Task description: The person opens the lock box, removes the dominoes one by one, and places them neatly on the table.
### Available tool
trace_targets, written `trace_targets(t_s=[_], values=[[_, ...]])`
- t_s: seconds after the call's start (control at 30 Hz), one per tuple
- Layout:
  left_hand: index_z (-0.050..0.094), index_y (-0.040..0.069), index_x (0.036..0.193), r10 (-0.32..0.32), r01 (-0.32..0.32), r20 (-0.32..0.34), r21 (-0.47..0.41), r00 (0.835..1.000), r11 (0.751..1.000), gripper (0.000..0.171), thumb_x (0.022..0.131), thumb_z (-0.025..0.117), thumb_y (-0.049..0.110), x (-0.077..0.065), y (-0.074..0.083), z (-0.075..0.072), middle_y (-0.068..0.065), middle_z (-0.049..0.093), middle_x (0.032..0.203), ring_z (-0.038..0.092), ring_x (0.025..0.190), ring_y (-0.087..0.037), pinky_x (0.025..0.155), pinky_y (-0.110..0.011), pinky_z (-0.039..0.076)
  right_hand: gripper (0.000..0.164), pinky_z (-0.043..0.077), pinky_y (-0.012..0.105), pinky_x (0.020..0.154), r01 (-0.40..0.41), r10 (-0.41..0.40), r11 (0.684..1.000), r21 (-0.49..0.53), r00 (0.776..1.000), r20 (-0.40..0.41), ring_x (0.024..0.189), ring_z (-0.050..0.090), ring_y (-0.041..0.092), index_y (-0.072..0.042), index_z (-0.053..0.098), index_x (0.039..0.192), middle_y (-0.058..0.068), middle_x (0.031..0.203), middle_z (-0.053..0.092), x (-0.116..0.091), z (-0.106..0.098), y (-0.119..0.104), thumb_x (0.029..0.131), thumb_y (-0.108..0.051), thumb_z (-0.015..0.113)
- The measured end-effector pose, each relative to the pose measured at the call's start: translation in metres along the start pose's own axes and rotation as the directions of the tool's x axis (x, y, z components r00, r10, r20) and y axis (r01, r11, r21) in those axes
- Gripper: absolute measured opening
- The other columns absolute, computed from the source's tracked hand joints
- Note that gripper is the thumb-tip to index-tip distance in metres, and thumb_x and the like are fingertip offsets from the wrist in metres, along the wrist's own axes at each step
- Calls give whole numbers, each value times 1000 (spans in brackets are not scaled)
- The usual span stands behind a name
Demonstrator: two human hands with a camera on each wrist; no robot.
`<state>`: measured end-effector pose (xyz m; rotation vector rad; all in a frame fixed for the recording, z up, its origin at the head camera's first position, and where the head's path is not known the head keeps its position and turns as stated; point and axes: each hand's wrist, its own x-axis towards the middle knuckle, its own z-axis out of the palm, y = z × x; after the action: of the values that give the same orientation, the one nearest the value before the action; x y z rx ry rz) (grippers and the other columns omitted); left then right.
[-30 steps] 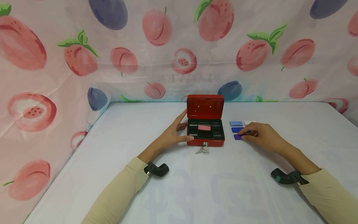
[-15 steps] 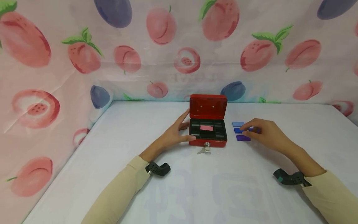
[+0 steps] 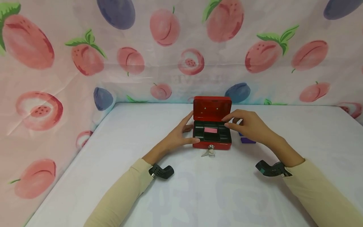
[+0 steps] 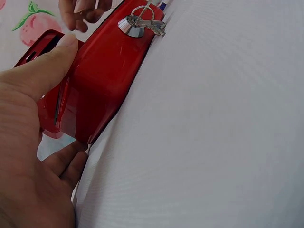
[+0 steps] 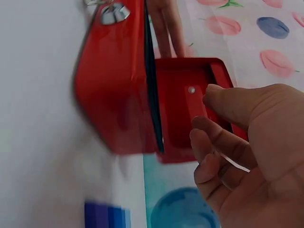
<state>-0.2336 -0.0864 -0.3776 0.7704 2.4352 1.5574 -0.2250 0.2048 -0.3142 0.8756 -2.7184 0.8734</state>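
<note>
A red cash box [image 3: 213,145] stands with its lid [image 3: 212,108] raised, keys [image 3: 209,152] hanging from its front lock. Its black inner tray [image 3: 222,134] bears a pink block [image 3: 210,130]. My left hand [image 3: 178,135] steadies the box's left side, thumb on the front rim and fingers behind, as the left wrist view confirms. Above the tray's back right corner is my right hand [image 3: 249,124], fingers bent. In the right wrist view, thumb and forefinger stand slightly apart before the red lid; whether something red lies between them is unclear.
Right of the box lie a purple block [image 3: 248,140] and a blue block [image 3: 240,134], partly covered by the right hand. The right wrist view shows blue and purple blocks [image 5: 102,216] near its bottom edge. A fruit-print cloth [image 3: 158,28] rises behind the white table [image 3: 181,195].
My right hand has left the blocks and moved left to the box's back right corner. My left hand keeps its place on the box. The view has shifted slightly.
</note>
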Motion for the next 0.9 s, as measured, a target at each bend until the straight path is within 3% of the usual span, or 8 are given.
trace_targets(t_s=[0.5,0.9], values=[[8,41,152,-3,3,10,5,1000,1000,99,82,77,26,-1,2,-1,-9,33,150,43,130,-25,106,-45,34,24,53,41,75,-19,16,997,80,999,36,84,58,25,-7,70,111,8,97,67,27,25,-13,89,-16,70],[9,43,152,-7,7,19,8,1000,1000,98,82,76,26,-1,2,-1,-4,28,153,42,130,-25,105,-45,35,27,47,35,66,-75,74,997,21,996,42,77,51,23,-8,70,112,5,86,63,25,40,-12,88,-18,71]])
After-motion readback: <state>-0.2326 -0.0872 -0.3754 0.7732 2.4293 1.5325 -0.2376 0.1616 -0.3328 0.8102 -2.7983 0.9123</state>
